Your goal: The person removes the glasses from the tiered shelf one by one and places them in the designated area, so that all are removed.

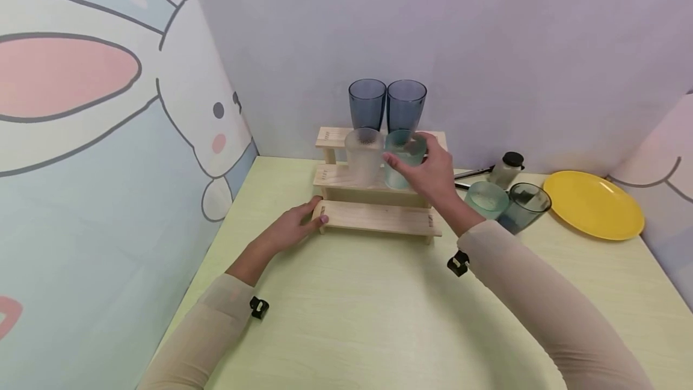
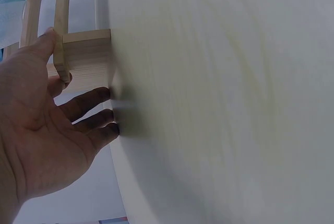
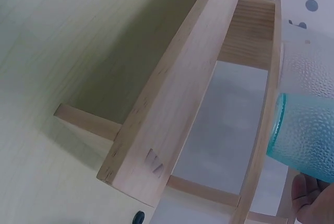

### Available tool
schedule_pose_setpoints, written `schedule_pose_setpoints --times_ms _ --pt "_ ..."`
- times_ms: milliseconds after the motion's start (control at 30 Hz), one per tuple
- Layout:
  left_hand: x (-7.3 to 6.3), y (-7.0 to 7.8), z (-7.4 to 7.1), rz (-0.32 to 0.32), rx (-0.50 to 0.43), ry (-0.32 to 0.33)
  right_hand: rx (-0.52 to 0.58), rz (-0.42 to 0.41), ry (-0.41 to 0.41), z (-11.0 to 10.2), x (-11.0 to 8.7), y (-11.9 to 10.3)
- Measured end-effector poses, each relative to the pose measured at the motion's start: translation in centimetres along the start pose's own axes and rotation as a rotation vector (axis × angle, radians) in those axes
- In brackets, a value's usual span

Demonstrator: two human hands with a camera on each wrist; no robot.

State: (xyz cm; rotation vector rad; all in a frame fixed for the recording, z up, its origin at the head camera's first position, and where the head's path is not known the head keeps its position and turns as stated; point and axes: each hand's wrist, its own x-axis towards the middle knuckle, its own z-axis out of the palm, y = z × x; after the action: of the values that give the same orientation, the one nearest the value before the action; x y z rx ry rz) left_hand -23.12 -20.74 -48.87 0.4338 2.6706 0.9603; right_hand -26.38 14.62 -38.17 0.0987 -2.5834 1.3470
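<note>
A three-step wooden rack (image 1: 379,216) stands against the back wall. My left hand (image 1: 292,227) pinches the left end of its lowest step between thumb and index finger; in the left wrist view the other fingers (image 2: 86,104) spread close to the table. On the middle step, my right hand (image 1: 435,167) grips a teal textured glass (image 1: 397,176), thumb on its front left and fingers at the right side. Right beside it stands a clear frosted glass (image 1: 364,158). Two dark blue glasses (image 1: 367,107) are on the top step. In the right wrist view the teal glass (image 3: 305,135) sits at the step's edge.
Right of the rack are a pale green glass (image 1: 486,200), a tilted grey glass (image 1: 522,209), a small black-capped jar (image 1: 506,170) and dark thin utensils (image 1: 472,173). A yellow plate (image 1: 592,204) lies farther right. Printed walls (image 1: 108,197) border the table.
</note>
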Motion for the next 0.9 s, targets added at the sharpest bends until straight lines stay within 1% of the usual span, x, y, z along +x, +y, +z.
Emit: schedule_pose_setpoints --times_ms 233,400,633,900 --pt "0.1 0.0 0.1 0.001 0.007 0.002 0.021 -0.005 0.011 -0.8 -0.1 0.2" --pt "0.1 0.1 0.1 -0.002 0.016 0.002 0.056 -0.05 0.019 -1.5 -0.4 0.5" --pt "0.0 0.1 0.1 -0.011 0.02 0.005 0.153 -0.115 0.025 -2.5 -0.8 1.1" --pt "0.0 0.1 0.1 -0.01 0.021 0.009 0.172 -0.102 0.021 -4.4 -1.0 1.5"
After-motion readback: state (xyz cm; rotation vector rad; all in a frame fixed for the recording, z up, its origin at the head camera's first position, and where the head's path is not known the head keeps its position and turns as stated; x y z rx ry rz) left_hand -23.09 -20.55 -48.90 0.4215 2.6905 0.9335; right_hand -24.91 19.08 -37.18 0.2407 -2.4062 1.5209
